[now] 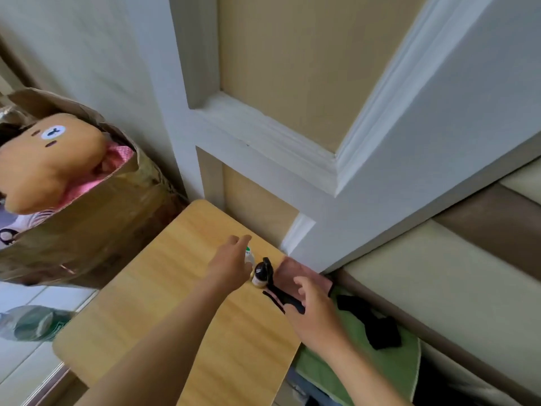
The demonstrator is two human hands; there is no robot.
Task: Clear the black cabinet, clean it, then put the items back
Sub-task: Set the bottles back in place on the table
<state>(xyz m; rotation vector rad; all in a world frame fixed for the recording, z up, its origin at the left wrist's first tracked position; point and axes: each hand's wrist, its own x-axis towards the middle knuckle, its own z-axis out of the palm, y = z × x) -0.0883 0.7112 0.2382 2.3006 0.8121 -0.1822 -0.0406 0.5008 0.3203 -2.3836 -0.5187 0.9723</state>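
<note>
Light wooden table (164, 303) at lower centre of the frame, set against a white panelled wall (409, 142). Two small bottles stand near its right edge: a clear bottle (249, 255) and a dark-capped brown bottle (260, 276). Left hand (231, 260) is over the clear bottle, fingers extended; contact cannot be told. Right hand (314, 309) is blurred, fingers loosely spread over a pink cloth (295, 271), gripping nothing. Plush bear (46, 162) in a cardboard box (87, 230), upper left.

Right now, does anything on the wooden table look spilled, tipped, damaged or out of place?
Nothing looks spilled or broken. The small dark-capped bottle stands upright on the wooden table. Only oddity: a pink item lies across the table's right edge, partly off it.
</note>
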